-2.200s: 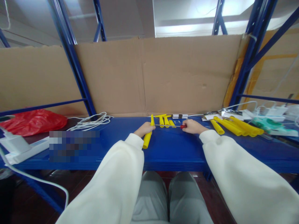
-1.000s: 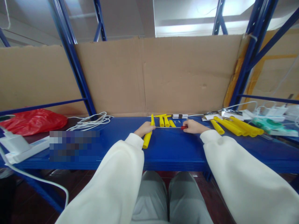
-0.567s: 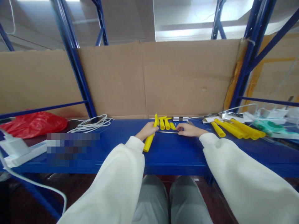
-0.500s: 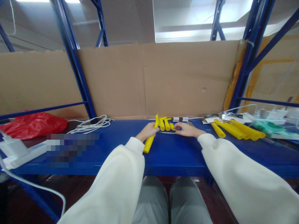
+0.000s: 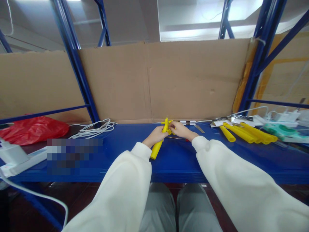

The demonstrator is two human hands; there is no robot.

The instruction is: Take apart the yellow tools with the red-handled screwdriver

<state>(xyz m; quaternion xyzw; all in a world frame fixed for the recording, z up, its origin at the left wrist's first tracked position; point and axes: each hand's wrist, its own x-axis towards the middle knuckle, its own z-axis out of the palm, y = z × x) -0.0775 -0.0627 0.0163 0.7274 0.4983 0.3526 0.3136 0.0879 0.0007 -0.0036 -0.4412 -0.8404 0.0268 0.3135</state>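
Note:
My left hand (image 5: 157, 135) is closed around a yellow tube (image 5: 156, 150), which slants with its near open end toward me and its narrower top end pointing up. Just right of it, my right hand (image 5: 180, 129) has its fingers pinched near the tube's upper part. What those fingers hold is hidden. Bits of other yellow tubes show behind both hands, mostly covered. A thin metal strip (image 5: 177, 138) lies on the blue table (image 5: 178, 158) below my right hand, with a small red thing at its right end.
On the right lie several yellow tubes (image 5: 246, 134), a metal blade (image 5: 199, 129) and a green-and-white package (image 5: 281, 132). White cables (image 5: 98, 128), a red plastic bag (image 5: 36, 129) and a white power strip (image 5: 26, 162) are on the left. A cardboard wall (image 5: 152, 83) stands behind.
My right hand has moved left from a small curled yellow piece to the tube in my left hand. That small piece no longer shows. The metal blade is now uncovered.

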